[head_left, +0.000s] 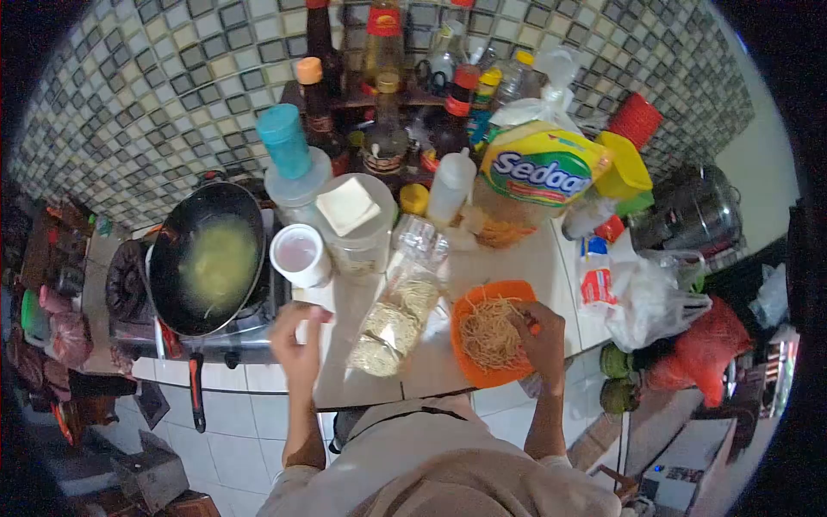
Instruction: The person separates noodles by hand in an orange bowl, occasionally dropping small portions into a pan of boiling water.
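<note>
An orange bowl (461, 340) of thin pale noodle strands (491, 334) sits near the counter's front edge. My right hand (541, 336) is at the bowl's right side, its fingers bent inward over the strands; what they hold, if anything, is hidden. Left of the bowl lies a clear plastic pack of dried noodles (388, 327). My left hand (299, 334) is raised over the counter edge, between the pack and the stove, fingers apart and empty. Just above it stands a white cup (299, 254).
A black pan (207, 258) with yellowish liquid rests on the stove at left, its handle pointing toward the front. Behind are a lidded tub (357, 233), a squeeze bottle (450, 185), sauce bottles and a yellow-green Sedaap pack (543, 168). Plastic bags (655, 302) lie at right.
</note>
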Demonstrator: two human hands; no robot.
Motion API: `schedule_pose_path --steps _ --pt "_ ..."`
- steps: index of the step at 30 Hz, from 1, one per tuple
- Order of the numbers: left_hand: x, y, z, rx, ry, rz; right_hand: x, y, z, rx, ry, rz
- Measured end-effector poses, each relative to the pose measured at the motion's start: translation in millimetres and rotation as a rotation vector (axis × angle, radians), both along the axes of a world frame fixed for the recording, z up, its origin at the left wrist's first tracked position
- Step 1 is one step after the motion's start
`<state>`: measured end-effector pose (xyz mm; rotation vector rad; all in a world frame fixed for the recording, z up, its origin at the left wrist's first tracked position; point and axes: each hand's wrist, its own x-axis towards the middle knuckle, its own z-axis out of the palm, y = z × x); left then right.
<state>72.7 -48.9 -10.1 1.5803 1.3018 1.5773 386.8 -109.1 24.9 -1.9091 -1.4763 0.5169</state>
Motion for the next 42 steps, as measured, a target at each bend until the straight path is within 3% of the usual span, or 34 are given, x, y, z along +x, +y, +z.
schedule_pose_path --steps 3,6,9,13,15,16,18,19,22,23,25,27,31,33,37,39,42 --pt "56.1 -19.2 -3.7 -0.332 -0.281 -0.384 9.7 -9.1 7.5 0.112 -0.029 -0.069" --pt "94.5 -28.3 -17.1 -0.106 0.034 -0.643 12.2 -16.0 25.6 0.219 0.081 -0.13" --pt "115.6 -28.1 16.5 -0.169 0.088 -0.836 13.7 -22.8 32.9 0.282 0.085 -0.171" --pt "146.2 -23.7 4.4 -0.259 0.188 -0.808 12.3 -28.7 51.9 0.37 0.131 -0.183" --pt "156.3 -22.0 8.6 -0.235 0.04 -0.859 15.1 -30.0 57.8 0.483 -0.007 -0.171" --pt "165.6 -22.6 8.8 -0.234 0.041 -0.861 13.8 -29.5 60.0 0.515 0.076 -0.186" --pt "187.0 -23.3 4.9 0.037 -0.024 -0.746 12.1 -27.9 69.0 0.542 0.034 -0.157" --pt "194.9 -22.6 3.7 0.039 -0.026 -0.74 11.1 -27.4 72.0 0.569 -0.008 -0.125" --pt "205.3 -19.7 1.0 0.078 0.004 -0.93 14.3 -26.8 77.1 0.593 -0.033 -0.13" --pt "205.3 -20.2 -0.2 0.009 0.13 -1.027 16.1 -25.7 79.8 0.599 -0.036 -0.126" --pt "205.1 -18.6 -3.0 -0.058 0.263 -1.123 20.2 -23.6 84.8 0.786 0.094 -0.181" --pt "201.3 -16.6 -2.1 -0.152 0.052 -1.224 25.7 -23.2 89.2 0.797 0.025 -0.272" --pt "190.6 -14.4 -2.0 -0.207 -0.05 -1.178 39.9 -23.3 82.3 0.8 0.107 -0.221" --pt "191.1 -8.9 -19.0 -0.628 -0.316 -1.347 45.2 -20.7 73.3 0.808 0.241 -0.247" --pt "174.9 3.7 -17.4 -0.74 -0.555 -1.386 57.9 -22.7 50.7 0.747 0.427 -0.284" --pt "169.5 8.4 -12.6 -0.64 -0.882 -1.476 70.6 -27.9 27.8 0.644 0.396 -0.256" --pt "162.6 10.7 1.5 -0.749 -1.021 -1.403 64.3 -36.6 9.2 0.454 0.507 -0.165"
